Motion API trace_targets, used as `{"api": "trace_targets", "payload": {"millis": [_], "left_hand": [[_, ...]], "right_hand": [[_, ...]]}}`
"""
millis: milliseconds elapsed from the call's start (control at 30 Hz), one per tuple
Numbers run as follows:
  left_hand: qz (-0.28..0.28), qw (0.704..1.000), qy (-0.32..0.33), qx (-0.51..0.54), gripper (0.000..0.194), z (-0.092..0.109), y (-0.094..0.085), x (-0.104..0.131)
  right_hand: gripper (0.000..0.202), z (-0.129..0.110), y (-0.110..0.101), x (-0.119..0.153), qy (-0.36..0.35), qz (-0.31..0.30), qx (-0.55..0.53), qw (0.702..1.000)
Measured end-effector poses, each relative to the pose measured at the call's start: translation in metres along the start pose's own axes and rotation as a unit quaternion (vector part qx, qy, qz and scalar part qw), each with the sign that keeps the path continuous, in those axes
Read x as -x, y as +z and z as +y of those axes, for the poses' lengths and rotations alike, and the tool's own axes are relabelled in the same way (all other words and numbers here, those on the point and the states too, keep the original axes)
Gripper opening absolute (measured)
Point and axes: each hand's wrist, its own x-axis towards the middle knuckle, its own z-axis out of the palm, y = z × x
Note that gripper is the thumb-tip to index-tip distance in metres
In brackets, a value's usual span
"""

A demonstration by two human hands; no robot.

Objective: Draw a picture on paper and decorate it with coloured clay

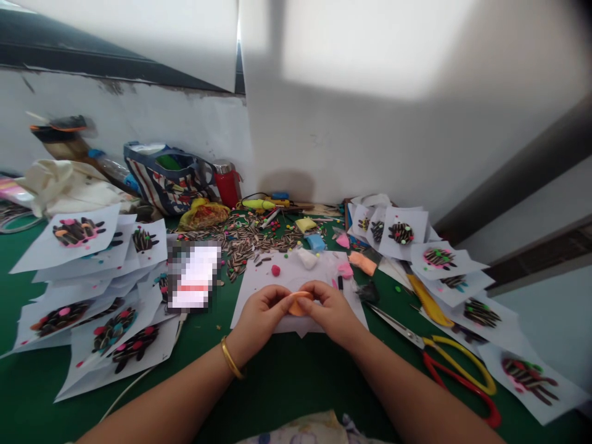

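Between the fingertips of my left hand and my right hand is a flattened round piece of orange modelling clay. Both hands are closed on it, thumbs pressed on its near face. They are held over a white sheet of paper on the green table. A small red clay ball lies on the sheet, up and left of the fingers. White clay and pink clay sit beyond my hands. An orange clay packet rests right of the sheet.
Sunflower seeds are heaped behind the sheet. Papers with seed figures are stacked left; more papers lie right. Large scissors lie by my right forearm. A phone with a cable, a red flask and a bag stand left.
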Motion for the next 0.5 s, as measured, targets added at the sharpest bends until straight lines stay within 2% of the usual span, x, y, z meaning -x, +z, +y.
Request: {"api": "trace_targets", "payload": {"millis": [233,367,500], "left_hand": [[-0.009,1.000,0.011,-0.002,0.027,-0.0097,0.0016,-0.0013],[0.007,0.999,0.021,-0.030,0.024,-0.0083,0.0007,-0.0012],[-0.006,0.997,0.021,-0.068,0.027,-0.0070,-0.0001,-0.0002]], "right_hand": [[0.022,-0.0041,-0.0018,-0.0010,0.012,0.003,-0.029,1.000],[0.022,-0.0050,-0.0026,-0.0012,-0.007,0.005,-0.007,1.000],[0.028,-0.0038,-0.0026,0.0016,-0.021,0.002,0.008,1.000]]}}
